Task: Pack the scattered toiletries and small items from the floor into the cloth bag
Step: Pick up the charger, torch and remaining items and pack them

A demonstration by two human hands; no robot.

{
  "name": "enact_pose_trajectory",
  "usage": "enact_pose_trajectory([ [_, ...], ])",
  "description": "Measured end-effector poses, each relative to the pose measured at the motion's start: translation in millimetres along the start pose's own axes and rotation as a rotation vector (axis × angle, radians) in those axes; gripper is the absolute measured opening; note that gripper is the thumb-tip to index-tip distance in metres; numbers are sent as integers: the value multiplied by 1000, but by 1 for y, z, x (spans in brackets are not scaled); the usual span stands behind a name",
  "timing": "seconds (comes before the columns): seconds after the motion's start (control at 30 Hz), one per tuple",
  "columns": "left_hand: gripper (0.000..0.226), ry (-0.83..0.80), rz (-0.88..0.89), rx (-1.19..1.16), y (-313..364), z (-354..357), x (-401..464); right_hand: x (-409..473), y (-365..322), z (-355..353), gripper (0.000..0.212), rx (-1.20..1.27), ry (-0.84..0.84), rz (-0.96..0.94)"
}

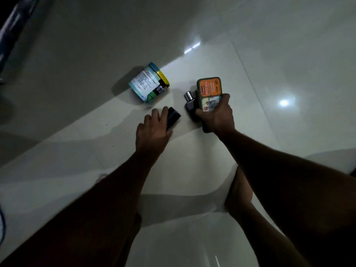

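Observation:
My right hand (217, 114) grips a flat orange and green tin (209, 89) with a picture on its lid, together with a dark bottle with a silver cap (189, 102) pressed against the tin's left side. My left hand (154, 130) holds a small dark box (173, 116) low over the white floor. A round jar (148, 82) with a yellow lid and a printed label lies on its side on the floor beyond my left hand, untouched. No cloth bag is in view.
Glossy white floor tiles (269, 64) spread all around, with light reflections at the right. My bare legs and a foot (238, 191) are below the arms. A dark object (11, 26) stands at the far upper left.

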State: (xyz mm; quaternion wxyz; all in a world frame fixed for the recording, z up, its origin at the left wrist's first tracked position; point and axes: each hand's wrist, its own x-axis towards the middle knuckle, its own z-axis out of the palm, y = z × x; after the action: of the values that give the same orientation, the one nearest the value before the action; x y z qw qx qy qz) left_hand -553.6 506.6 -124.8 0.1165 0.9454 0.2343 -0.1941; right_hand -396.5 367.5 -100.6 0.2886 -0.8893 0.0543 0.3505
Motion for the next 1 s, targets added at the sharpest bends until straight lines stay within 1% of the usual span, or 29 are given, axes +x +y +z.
enact_pose_trajectory([
  [0.1,87,-73,-108,-22,3,8,0,-11,5,-7,75,57,-23,58],
  [0.17,93,-92,-131,-37,13,7,1,-18,8,-15,72,125,-8,130],
  [0.23,90,-21,-84,-45,32,-1,0,-23,13,-23,70,209,23,180],
  [0.3,84,75,4,-47,55,-6,5,-27,19,-30,70,252,26,203],
  [0.33,85,91,54,-19,67,-9,13,-28,22,-33,70,255,25,206],
  [0.37,89,68,96,27,77,-13,24,-28,24,-35,70,254,23,205],
  [0.43,100,-49,139,116,93,-16,51,-27,28,-38,69,262,3,192],
  [0.47,102,-103,144,159,99,-16,64,-26,29,-40,69,278,-16,184],
  [0.5,98,-134,141,193,105,-17,73,-25,30,-43,69,292,-34,175],
  [0.57,79,-139,117,172,112,-20,83,-21,32,-49,69,326,-59,157],
  [0.63,66,-193,61,19,118,-25,80,-22,35,-61,62,391,-70,161],
  [0.67,61,-236,19,-103,121,-30,75,-25,36,-68,56,430,-64,170],
  [0.73,52,-331,-88,-440,125,-45,60,-32,37,-84,42,520,-55,206],
  [0.8,50,-336,-168,-764,131,-71,36,-48,32,-110,36,635,-76,241],
  [0.87,42,-327,-221,-942,139,-105,8,-72,22,-143,33,705,-88,252],
  [0.93,22,-368,-300,-1115,149,-148,-19,-100,11,-175,28,762,-83,257],
  [0.97,20,-405,-371,-1228,155,-174,-30,-117,4,-193,27,800,-76,265],
  [1.0,25,-446,-424,-1367,164,-203,-40,-137,-4,-212,27,847,-65,274],
])
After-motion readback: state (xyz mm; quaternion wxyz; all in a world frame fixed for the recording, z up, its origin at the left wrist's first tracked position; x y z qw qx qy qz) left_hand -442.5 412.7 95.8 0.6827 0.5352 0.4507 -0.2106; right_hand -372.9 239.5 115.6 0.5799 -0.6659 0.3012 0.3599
